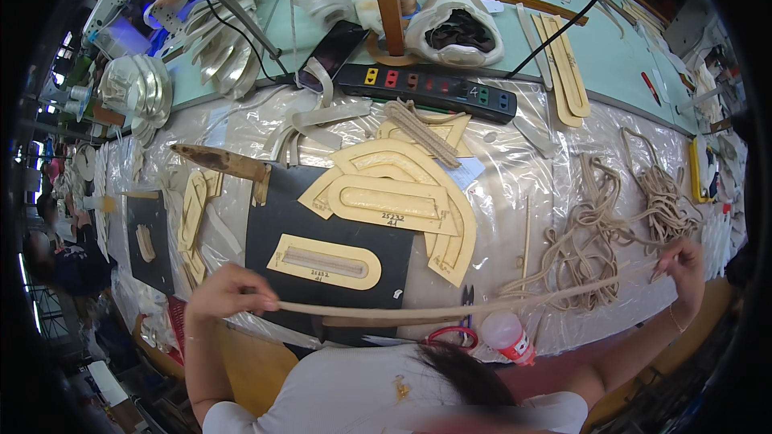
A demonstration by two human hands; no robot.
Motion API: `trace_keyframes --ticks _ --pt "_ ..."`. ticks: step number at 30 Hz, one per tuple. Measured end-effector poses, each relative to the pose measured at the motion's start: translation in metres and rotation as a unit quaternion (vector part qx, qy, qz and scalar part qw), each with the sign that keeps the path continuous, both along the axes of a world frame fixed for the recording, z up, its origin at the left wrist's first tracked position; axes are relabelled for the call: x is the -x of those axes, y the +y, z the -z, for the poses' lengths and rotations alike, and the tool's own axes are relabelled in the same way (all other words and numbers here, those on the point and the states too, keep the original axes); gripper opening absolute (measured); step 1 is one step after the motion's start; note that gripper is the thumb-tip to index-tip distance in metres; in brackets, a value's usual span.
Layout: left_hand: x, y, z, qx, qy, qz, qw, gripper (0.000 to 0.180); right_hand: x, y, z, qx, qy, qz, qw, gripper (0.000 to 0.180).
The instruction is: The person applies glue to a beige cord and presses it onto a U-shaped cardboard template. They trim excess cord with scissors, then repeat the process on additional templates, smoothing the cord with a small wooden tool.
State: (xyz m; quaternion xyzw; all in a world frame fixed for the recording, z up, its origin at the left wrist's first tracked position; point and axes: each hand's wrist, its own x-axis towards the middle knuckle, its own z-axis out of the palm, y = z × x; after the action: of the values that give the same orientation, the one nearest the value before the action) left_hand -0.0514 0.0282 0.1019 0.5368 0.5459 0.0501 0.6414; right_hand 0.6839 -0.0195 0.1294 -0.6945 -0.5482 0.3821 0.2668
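A long beige cord [450,311] is stretched nearly level in front of me. Its left end is pinched in my left hand [233,293], closed at the left of the near edge. Far out to the right, my right hand [679,264] is raised and closed on the other end. Behind the cord, a cream template [366,267] with a rounded end lies on a black board [277,217]; short cord pieces fill its slot. More cream templates [394,202], straight and curved, overlap beyond it. Loose tangled cords [591,233] lie on the plastic sheet near my right hand.
Red-handled scissors [450,336] and a clear bottle with a red label [508,337] are near the front edge. A pointed wooden tool [217,161] lies at the board's far left corner. Farther back are a phone [334,52] and a black control panel [426,90].
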Motion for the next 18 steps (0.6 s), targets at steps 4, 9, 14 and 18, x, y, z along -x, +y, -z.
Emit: trace_keyframes --ticks 4,9,14,18 --pt "-0.059 0.000 0.008 -0.032 -0.032 0.112 0.993 0.020 -0.017 0.025 0.013 -0.040 -0.377 0.083 0.921 0.028" --pt "-0.104 0.002 0.019 -0.042 -0.002 0.065 0.997 0.024 0.150 0.052 0.061 -0.220 -0.262 -0.021 0.939 0.046" --pt "-0.097 -0.008 0.011 -0.059 0.007 0.056 0.997 0.024 0.370 0.040 0.094 -0.236 0.003 -0.399 0.886 0.058" --pt "-0.062 -0.028 -0.002 -0.130 -0.004 -0.002 0.991 0.026 0.416 0.023 0.086 -0.054 0.087 -0.392 0.914 0.033"
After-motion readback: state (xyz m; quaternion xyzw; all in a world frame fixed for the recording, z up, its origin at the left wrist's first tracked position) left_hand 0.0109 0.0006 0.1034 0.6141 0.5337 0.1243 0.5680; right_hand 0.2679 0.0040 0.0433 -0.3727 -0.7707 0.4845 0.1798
